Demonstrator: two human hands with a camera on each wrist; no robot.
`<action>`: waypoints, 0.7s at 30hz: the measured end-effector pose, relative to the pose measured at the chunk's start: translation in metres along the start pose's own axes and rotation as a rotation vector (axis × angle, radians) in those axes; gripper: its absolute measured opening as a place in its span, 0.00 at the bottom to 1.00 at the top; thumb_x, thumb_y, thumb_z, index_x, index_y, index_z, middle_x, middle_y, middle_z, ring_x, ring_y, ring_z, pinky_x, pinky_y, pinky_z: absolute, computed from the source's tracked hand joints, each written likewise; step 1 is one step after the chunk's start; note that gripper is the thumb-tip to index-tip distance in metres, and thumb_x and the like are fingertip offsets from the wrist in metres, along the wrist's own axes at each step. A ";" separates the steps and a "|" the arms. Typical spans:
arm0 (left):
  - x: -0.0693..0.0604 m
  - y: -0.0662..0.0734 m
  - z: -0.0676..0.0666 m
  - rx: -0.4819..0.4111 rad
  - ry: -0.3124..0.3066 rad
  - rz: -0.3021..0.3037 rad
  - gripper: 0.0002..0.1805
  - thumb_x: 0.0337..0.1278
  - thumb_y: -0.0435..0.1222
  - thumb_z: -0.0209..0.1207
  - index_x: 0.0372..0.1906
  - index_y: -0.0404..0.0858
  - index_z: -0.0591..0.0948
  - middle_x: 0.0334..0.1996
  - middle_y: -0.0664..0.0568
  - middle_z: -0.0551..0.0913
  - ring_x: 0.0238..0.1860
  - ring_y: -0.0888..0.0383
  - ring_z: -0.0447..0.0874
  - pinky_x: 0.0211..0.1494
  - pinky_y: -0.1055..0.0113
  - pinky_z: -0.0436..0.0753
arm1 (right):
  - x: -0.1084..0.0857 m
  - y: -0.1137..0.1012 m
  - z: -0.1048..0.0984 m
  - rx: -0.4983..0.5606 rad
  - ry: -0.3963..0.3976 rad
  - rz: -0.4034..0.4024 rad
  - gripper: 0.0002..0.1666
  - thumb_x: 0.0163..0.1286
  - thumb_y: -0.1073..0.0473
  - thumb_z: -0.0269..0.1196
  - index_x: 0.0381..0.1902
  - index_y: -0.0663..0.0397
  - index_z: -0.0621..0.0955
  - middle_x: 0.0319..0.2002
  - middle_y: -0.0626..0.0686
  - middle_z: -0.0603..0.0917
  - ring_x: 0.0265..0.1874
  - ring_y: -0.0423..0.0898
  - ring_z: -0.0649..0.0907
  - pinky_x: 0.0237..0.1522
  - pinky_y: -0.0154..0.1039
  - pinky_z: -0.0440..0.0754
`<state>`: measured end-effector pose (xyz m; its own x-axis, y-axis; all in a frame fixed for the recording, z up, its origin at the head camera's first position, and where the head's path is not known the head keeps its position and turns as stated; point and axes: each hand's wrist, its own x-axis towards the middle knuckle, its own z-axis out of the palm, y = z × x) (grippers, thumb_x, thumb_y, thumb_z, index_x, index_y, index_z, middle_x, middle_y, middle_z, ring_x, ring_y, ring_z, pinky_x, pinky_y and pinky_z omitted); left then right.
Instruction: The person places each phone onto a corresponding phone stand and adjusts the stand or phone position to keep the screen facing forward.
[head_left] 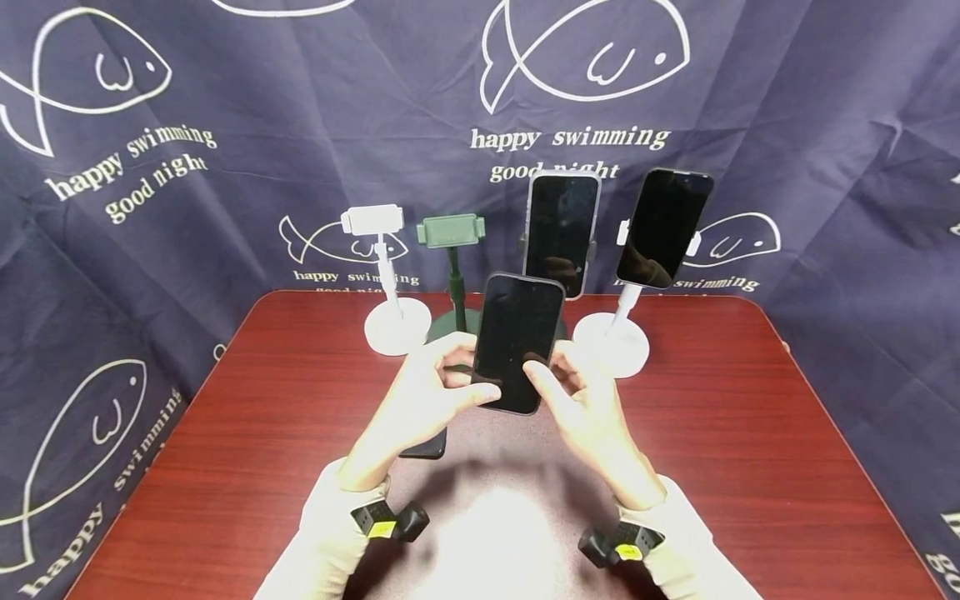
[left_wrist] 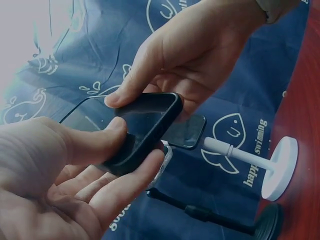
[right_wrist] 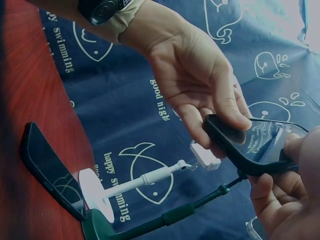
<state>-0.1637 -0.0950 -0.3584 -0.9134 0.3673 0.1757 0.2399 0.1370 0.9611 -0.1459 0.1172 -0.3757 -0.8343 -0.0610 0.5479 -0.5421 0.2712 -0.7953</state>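
A black smartphone [head_left: 517,342] is held tilted upright above the table by both hands. My left hand [head_left: 431,400] grips its lower left edge, thumb on the front and fingers behind. On the lower right side my right hand [head_left: 592,412] grips it the same way, with the thumb over the screen. The left wrist view shows the phone's dark thick rim [left_wrist: 155,127] between both thumbs and fingers. Just behind the held phone stands a green phone stand [head_left: 452,233] with a bare clamp. A second dark phone [head_left: 427,447] lies on the table, partly hidden under my left forearm.
A white phone stand [head_left: 397,325] with no phone stands at the back left. Farther right, one stand carries a light-framed phone [head_left: 562,225], and a white stand [head_left: 611,343] carries a tilted black phone [head_left: 665,225]. Behind the red table [head_left: 750,433] hangs a blue fish-print cloth [head_left: 420,108].
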 end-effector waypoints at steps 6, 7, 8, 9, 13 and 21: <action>0.001 -0.001 0.002 0.016 0.034 -0.025 0.22 0.51 0.28 0.73 0.52 0.43 0.83 0.42 0.46 0.91 0.35 0.54 0.93 0.34 0.63 0.85 | -0.002 0.004 0.006 0.138 -0.020 0.071 0.03 0.70 0.70 0.65 0.36 0.63 0.80 0.27 0.44 0.81 0.26 0.35 0.79 0.29 0.28 0.78; 0.002 0.000 0.003 0.016 0.041 -0.027 0.22 0.51 0.28 0.73 0.52 0.43 0.83 0.42 0.46 0.91 0.34 0.54 0.93 0.33 0.63 0.85 | -0.003 0.004 0.007 0.158 -0.023 0.089 0.03 0.70 0.70 0.65 0.40 0.64 0.80 0.30 0.45 0.83 0.29 0.35 0.81 0.33 0.27 0.81; 0.002 0.000 0.003 0.013 0.046 -0.028 0.22 0.51 0.28 0.73 0.52 0.42 0.83 0.42 0.45 0.91 0.34 0.54 0.92 0.33 0.63 0.84 | -0.004 0.005 0.008 0.170 -0.024 0.108 0.06 0.70 0.69 0.65 0.43 0.66 0.80 0.33 0.45 0.84 0.31 0.35 0.82 0.36 0.27 0.82; 0.002 0.001 0.004 0.010 0.051 -0.025 0.21 0.51 0.28 0.73 0.52 0.41 0.83 0.42 0.45 0.91 0.33 0.54 0.92 0.32 0.64 0.84 | -0.004 0.005 0.009 0.180 -0.029 0.128 0.09 0.70 0.69 0.66 0.46 0.66 0.80 0.36 0.46 0.85 0.34 0.36 0.83 0.40 0.27 0.84; 0.003 0.002 0.004 0.013 0.069 -0.007 0.21 0.51 0.27 0.73 0.51 0.39 0.83 0.42 0.42 0.90 0.30 0.55 0.91 0.31 0.65 0.84 | -0.006 0.004 0.009 0.154 -0.049 0.132 0.12 0.68 0.69 0.67 0.49 0.64 0.80 0.38 0.53 0.84 0.34 0.37 0.82 0.40 0.27 0.83; 0.003 0.001 0.003 0.017 0.080 -0.009 0.21 0.51 0.27 0.73 0.52 0.39 0.82 0.42 0.42 0.90 0.30 0.55 0.90 0.31 0.63 0.85 | -0.004 0.007 0.008 0.141 -0.085 0.108 0.13 0.68 0.70 0.66 0.50 0.62 0.80 0.38 0.57 0.84 0.33 0.38 0.81 0.36 0.28 0.81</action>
<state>-0.1655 -0.0908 -0.3574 -0.9388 0.2910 0.1845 0.2368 0.1557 0.9590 -0.1468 0.1115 -0.3855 -0.8906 -0.1215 0.4383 -0.4528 0.1441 -0.8799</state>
